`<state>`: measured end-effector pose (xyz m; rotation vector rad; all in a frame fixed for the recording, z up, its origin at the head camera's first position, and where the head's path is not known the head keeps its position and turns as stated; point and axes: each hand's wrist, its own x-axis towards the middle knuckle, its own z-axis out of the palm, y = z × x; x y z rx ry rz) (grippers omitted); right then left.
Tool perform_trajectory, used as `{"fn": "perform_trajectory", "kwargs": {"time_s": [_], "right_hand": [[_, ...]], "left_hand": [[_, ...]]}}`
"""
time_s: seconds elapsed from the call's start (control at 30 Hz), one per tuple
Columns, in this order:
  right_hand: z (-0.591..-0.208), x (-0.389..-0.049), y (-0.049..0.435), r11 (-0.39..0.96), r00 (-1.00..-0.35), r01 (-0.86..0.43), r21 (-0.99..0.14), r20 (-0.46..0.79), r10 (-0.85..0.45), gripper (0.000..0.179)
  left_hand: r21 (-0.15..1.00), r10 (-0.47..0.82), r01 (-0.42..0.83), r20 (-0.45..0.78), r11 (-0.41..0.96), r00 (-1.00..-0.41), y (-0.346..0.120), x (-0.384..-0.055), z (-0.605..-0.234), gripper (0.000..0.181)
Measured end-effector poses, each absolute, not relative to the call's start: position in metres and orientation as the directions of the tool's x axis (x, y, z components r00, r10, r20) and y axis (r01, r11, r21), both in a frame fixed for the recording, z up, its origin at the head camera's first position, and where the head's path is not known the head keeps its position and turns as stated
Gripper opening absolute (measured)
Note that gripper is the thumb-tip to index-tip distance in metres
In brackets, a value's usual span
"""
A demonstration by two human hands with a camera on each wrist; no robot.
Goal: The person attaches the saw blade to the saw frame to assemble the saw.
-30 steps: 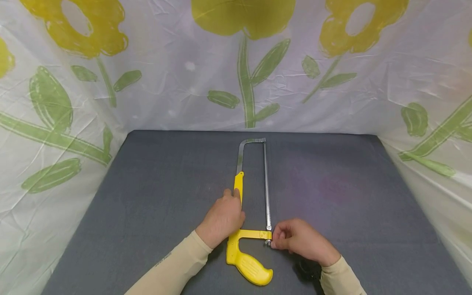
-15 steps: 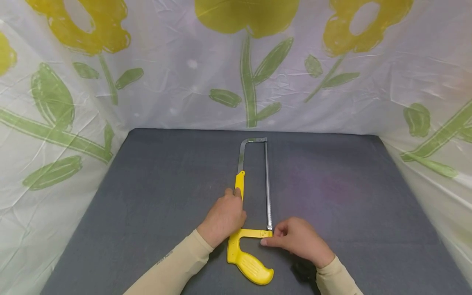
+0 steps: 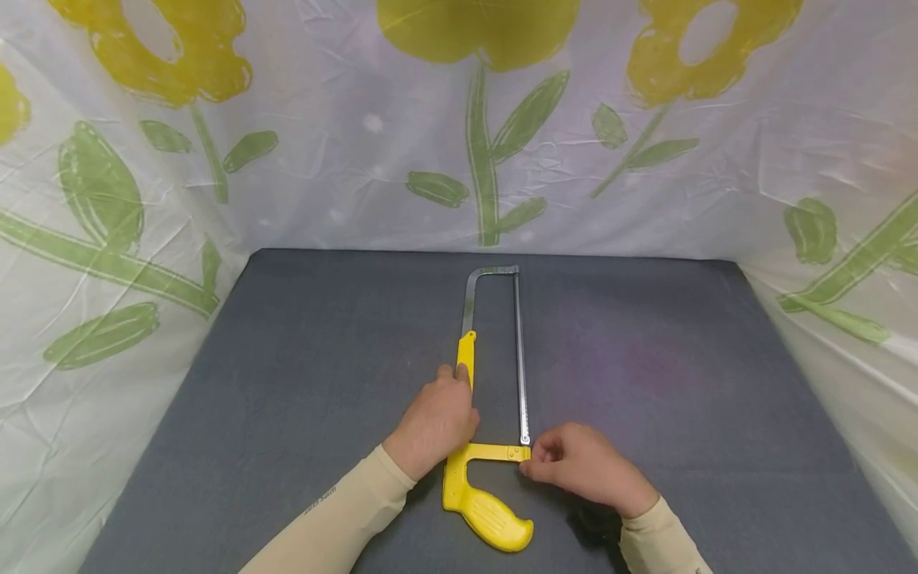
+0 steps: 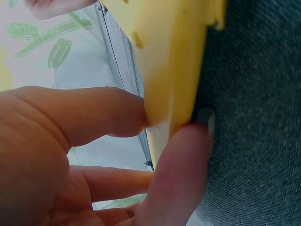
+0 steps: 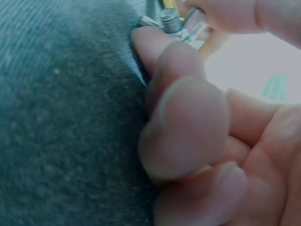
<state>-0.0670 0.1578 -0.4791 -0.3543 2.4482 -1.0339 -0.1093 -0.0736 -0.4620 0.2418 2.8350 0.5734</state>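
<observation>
A hacksaw with a yellow handle and frame lies on the dark table, its silver front bow pointing away. My left hand grips the yellow back of the frame; in the left wrist view, thumb and finger pinch this yellow bar. At the blade's near end, my right hand pinches the wing nut on a threaded bolt, seen in the right wrist view. From the head view the fingers hide that nut. The blade is fitted between both frame ends.
A blurred black object sits below my right wrist. Around the table hangs a white curtain with yellow flowers and green leaves, beyond the far edge and along both sides.
My right thumb reached leftward under the frame's end half a second ago and is now drawn back right. The wing nut showed one second ago. The left hand keeps its grip; the saw stays put.
</observation>
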Motion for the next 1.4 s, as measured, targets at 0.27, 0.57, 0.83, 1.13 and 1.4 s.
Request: {"fn": "perform_trajectory", "kwargs": {"time_s": [0.27,0.57,0.83,1.13,1.4], "right_hand": [[-0.479,-0.069,0.161,0.659,-0.833,-0.096,-0.746,-0.302,-0.464,0.026],[-0.478,-0.069,0.164,0.648,-0.824,-0.118,-0.752,-0.29,-0.486,0.023],[-0.481,-0.069,0.167,0.637,-0.838,-0.052,-0.769,-0.313,-0.447,0.039],[-0.491,-0.069,0.158,0.605,-0.859,-0.018,-0.796,-0.297,-0.417,0.034],[-0.502,-0.064,0.158,0.618,-0.874,-0.035,-0.786,-0.276,-0.4,0.028]], "left_hand": [[0.406,0.226,0.138,-0.178,0.904,-0.958,-0.075,-0.109,-0.461,0.07],[0.412,0.227,0.135,-0.182,0.901,-0.957,-0.076,-0.111,-0.463,0.07],[0.442,0.207,0.095,-0.214,0.892,-0.955,-0.082,-0.113,-0.466,0.072],[0.455,0.201,0.093,-0.196,0.886,-0.96,-0.095,-0.11,-0.473,0.07],[0.5,0.202,0.079,-0.198,0.863,-0.959,-0.11,-0.1,-0.489,0.074]]}}
